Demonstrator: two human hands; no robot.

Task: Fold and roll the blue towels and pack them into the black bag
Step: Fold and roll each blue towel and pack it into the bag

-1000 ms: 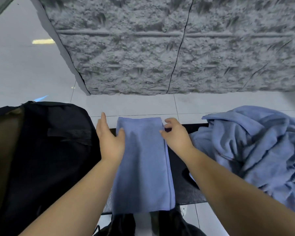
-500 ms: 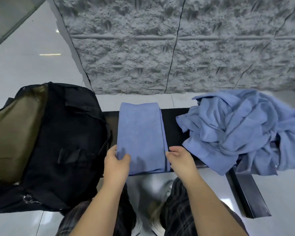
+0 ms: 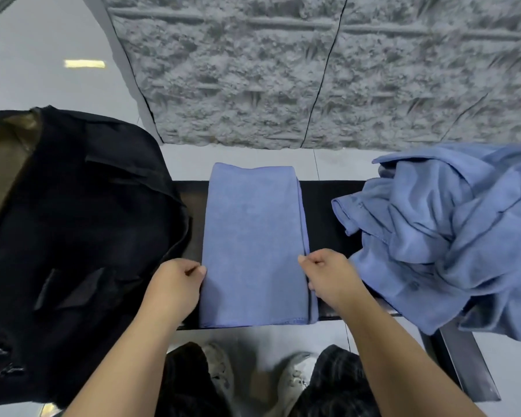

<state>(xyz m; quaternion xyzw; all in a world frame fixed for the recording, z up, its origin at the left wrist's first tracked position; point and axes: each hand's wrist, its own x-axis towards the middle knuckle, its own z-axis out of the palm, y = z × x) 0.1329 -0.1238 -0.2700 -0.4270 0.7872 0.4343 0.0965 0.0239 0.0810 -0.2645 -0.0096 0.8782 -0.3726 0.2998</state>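
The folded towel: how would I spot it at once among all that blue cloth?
Find the black bench before the grey stone wall. Between the black bag at its left end and the rumpled heap of blue towels, one folded towel lies flat. It alone is a smooth, neat rectangle, with the left hand and right hand at its edges.

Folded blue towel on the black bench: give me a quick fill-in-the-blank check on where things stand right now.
1. The folded blue cloth towel lies flat on the black ____.
2. The left hand and right hand hold the towel at its two long ____.
3. The crumpled heap of blue towels sits to the towel's ____.
4. The open black fabric bag sits to the towel's ____.

Missing words: bench; edges; right; left
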